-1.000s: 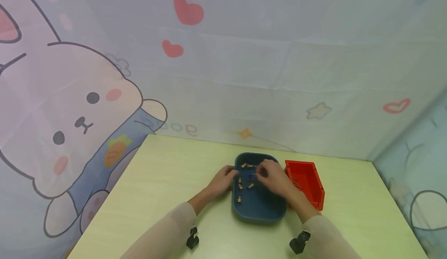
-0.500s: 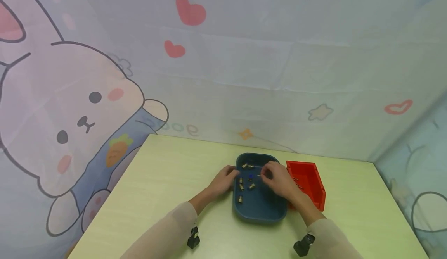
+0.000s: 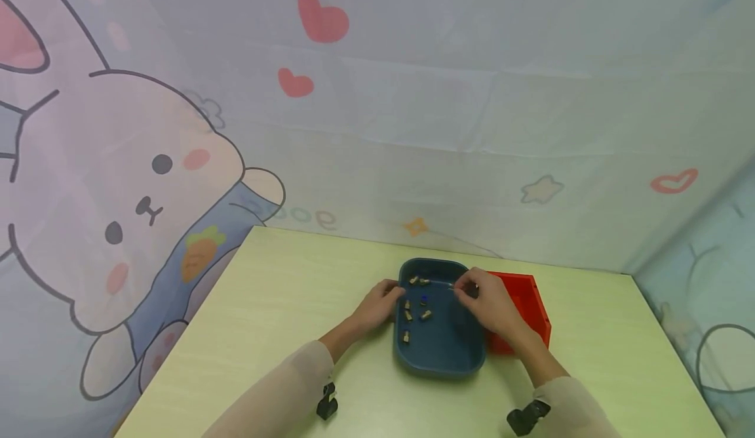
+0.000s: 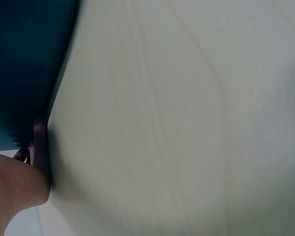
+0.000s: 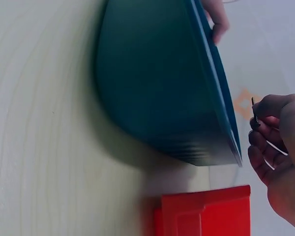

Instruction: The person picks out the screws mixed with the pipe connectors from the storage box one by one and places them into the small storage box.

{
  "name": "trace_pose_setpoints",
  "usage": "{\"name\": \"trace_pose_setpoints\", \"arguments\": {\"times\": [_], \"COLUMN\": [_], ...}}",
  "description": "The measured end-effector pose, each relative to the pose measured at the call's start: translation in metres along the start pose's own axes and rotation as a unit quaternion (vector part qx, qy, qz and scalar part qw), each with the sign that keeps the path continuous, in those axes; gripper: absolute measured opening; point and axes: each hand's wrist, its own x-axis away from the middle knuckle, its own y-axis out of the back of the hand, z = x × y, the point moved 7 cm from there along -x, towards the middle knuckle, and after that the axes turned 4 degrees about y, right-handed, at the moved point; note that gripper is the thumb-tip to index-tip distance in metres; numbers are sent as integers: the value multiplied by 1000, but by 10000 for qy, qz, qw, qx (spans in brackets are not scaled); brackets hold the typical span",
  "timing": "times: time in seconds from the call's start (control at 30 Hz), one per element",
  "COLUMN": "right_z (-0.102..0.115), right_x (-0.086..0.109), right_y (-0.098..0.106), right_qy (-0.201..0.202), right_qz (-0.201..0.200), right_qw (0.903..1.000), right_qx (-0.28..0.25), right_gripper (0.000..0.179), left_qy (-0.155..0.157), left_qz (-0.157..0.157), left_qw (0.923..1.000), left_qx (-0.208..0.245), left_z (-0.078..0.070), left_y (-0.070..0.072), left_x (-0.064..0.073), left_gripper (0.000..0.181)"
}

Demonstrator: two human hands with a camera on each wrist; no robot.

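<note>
A dark blue tray [image 3: 445, 356] holds several small brass fittings [image 3: 426, 315], mostly along its left side, and a small blue piece [image 3: 424, 299]. On the tray's left rim, my left hand [image 3: 373, 307] grips the wall, thumb over the edge and fingers against the outside. My right hand [image 3: 491, 301] is raised over the tray's right rim. Between its thumb and index finger it pinches a small thin screw [image 5: 254, 112]; the other fingers are loosely bent. In the left wrist view the tray's outer wall [image 4: 27, 73] hides the contents.
A red bin [image 3: 533, 310] stands right beside the tray, partly covered by the right hand and forearm. The pale wooden table [image 3: 307, 267] extends around both containers. A printed cloth [image 3: 377, 130] hangs behind the table's far edge.
My right hand has moved right, from the middle of the tray toward its right rim, carrying the screw. It now covers the screws seen before in the red bin. My left hand stays put.
</note>
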Motion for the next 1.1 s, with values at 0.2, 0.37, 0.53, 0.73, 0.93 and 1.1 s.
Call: {"name": "trace_pose_setpoints", "arguments": {"times": [0.2, 0.37, 0.53, 0.73, 0.93, 1.1], "right_z": [-5, -13, -21, -29, -34, -39], "right_x": [6, 11, 14, 17, 23, 29], "right_y": [16, 27, 36, 44, 50, 60], "right_qy": [-203, -428, -575, -759, -861, -1068], "right_qz": [-236, -474, -749, -933, -993, -1093], "right_qw": [9994, 9973, 9939, 9899, 9866, 9823], "right_qx": [-177, -358, -565, -753, -962, -1085], "right_gripper": [8, 7, 7, 8, 14, 21], "left_qy": [10, 33, 36, -10, 52, 29], "left_qz": [42, 33, 17, 12, 17, -1], "left_qw": [10000, 10000, 10000, 10000, 10000, 10000], "left_qx": [69, 12, -85, -68, -8, -49], "left_z": [-1, 0, 0, 0, 1, 1], "left_y": [0, 0, 0, 0, 0, -1], "left_x": [2, 0, 0, 0, 0, 0], "left_gripper": [54, 54, 54, 53, 52, 53]}}
